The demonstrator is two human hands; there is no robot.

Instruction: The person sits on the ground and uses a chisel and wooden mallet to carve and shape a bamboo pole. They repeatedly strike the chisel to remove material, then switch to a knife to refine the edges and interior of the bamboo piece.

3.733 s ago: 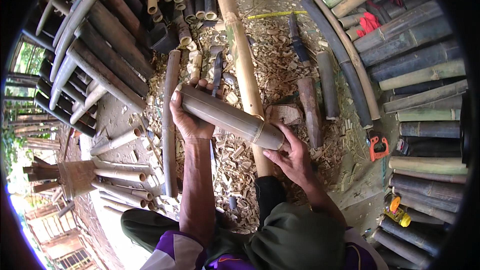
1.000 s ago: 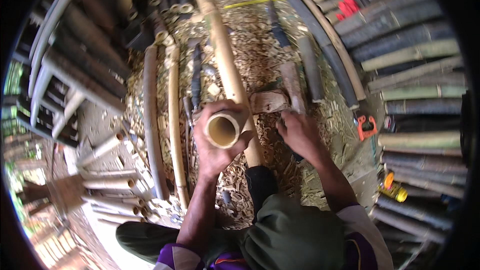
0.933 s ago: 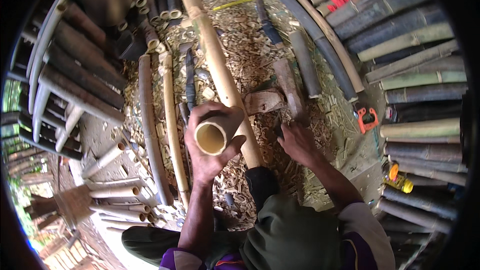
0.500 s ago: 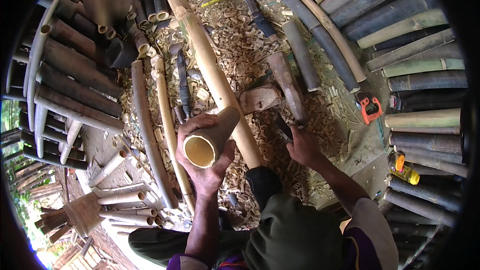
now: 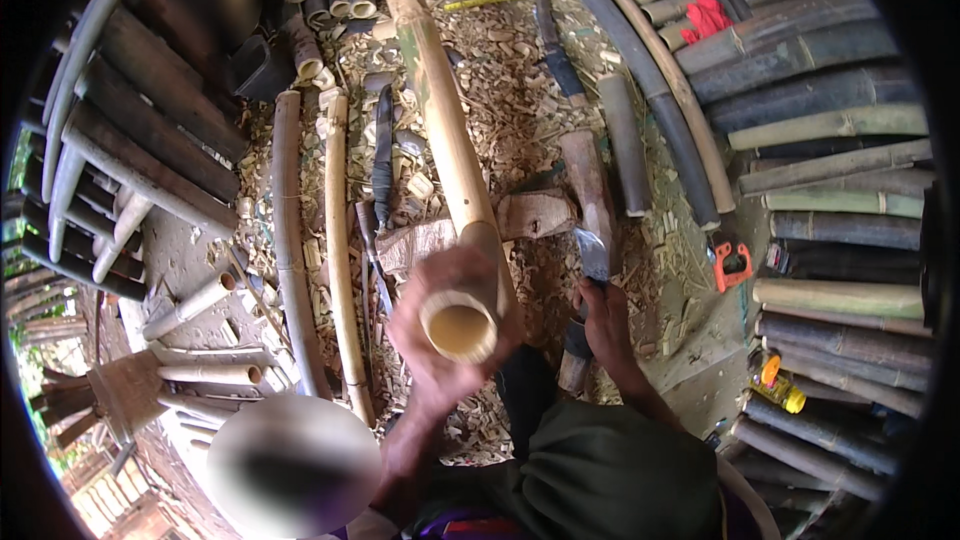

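My left hand [image 5: 425, 335] is wrapped round a short bamboo tube [image 5: 487, 285], its hollow pale end facing up toward me. The tube lies over the near part of a long peeled bamboo pole [image 5: 440, 90] and hides some of it. My right hand [image 5: 607, 325] closes on a knife [image 5: 593, 255], whose broad blade points away from me and catches the light. Part of the knife's dark grip is covered by the fingers. Beyond the blade rests a thick wooden piece [image 5: 588, 175], beside a rough log [image 5: 535, 215] that runs under the pole.
Bamboo shavings [image 5: 500, 90] cover the ground. A black-handled knife [image 5: 383, 155] lies left of the pole, another knife [image 5: 555, 55] farther off. Bamboo lengths [image 5: 830, 295] are stacked at right, near an orange tool [image 5: 732, 267] and yellow bottle [image 5: 787, 397]. A yellow measuring tape [image 5: 495, 0] lies far back.
My left hand and the bamboo tube have shifted right and slightly nearer. The knife blade has turned to show its bright flat side. The whole view has also shifted.
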